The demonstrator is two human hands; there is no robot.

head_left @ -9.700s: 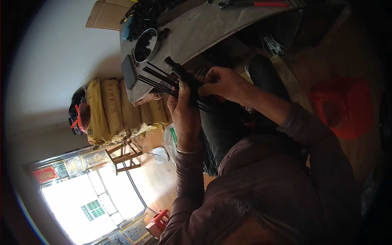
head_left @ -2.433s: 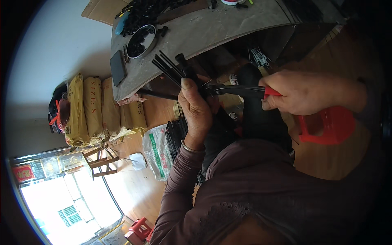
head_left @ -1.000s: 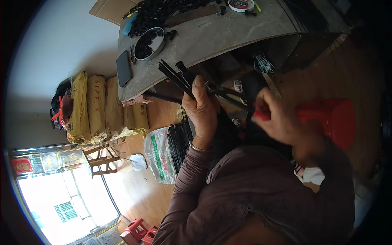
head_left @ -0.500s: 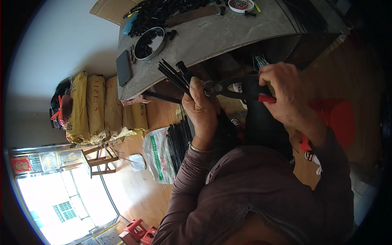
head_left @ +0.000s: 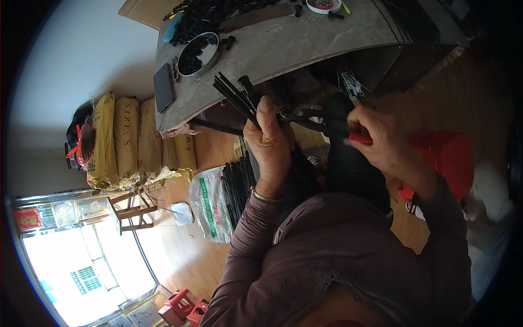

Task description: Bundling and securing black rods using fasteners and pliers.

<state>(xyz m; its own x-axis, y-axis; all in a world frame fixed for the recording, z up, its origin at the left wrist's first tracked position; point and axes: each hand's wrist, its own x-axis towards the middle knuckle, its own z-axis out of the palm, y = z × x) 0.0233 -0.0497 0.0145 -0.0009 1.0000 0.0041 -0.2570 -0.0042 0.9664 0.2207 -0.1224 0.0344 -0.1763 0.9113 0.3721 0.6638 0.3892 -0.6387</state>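
My left hand is closed around a few thin black rods, their ends poking up past my thumb. Beside them a black piece with a wider capped end rises from the same grip. In my right hand are the red-sleeved handles of dark pincers, squeezed close together. The pincers' jaws meet my left hand beside the thumb; what lies between them is hidden by the fingers.
Ahead, the grey table bears a round metal dish with black parts, a dark phone-like slab and a heap of black pieces. More black rods lie on a white sack at left. A red plastic object stands at right.
My right hand has brought the spread pincer handles together and shifted slightly down. My left hand keeps its hold on the rods, almost in place.
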